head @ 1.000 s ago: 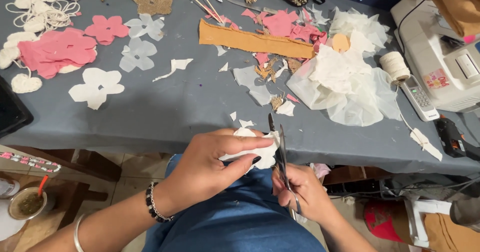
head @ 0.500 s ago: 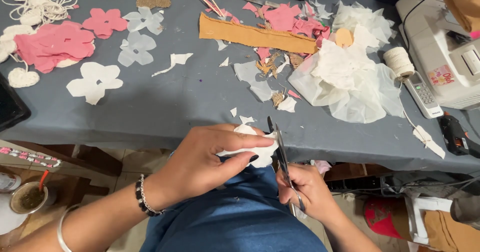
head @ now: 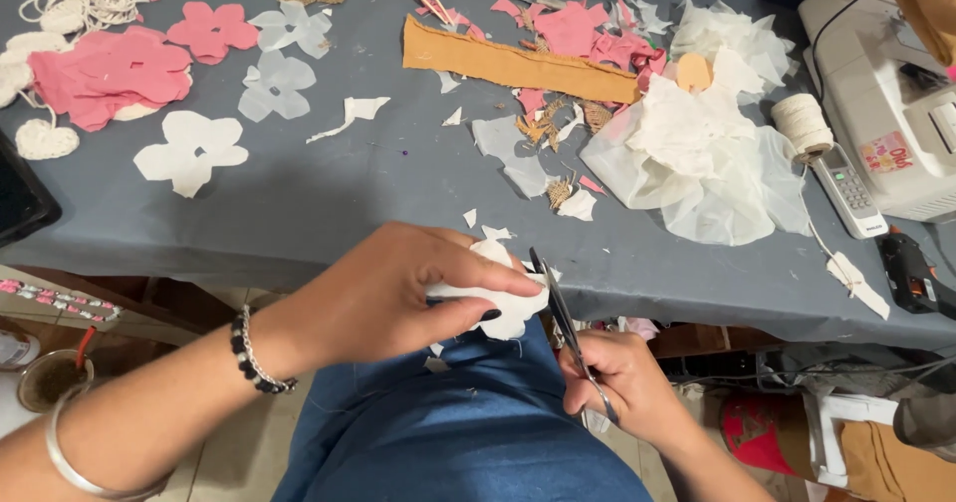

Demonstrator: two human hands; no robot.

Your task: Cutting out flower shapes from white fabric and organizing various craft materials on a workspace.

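Observation:
My left hand pinches a small white fabric piece in front of the table edge, over my blue-clad lap. My right hand grips a pair of scissors whose blades point up against the right side of the white piece. On the grey table lie cut flower shapes: white ones, pale ones and pink ones. Small white scraps lie near the table edge just above my hands.
A tan fabric strip, pink scraps and a heap of white sheer fabric cover the table's right. A twine spool, a handset, a white sewing machine and a glue gun stand farther right. A drink cup sits below left.
My left hand has shifted a little to the right with the white piece, turning it against the scissors. The right hand stays low, holding the scissors upright.

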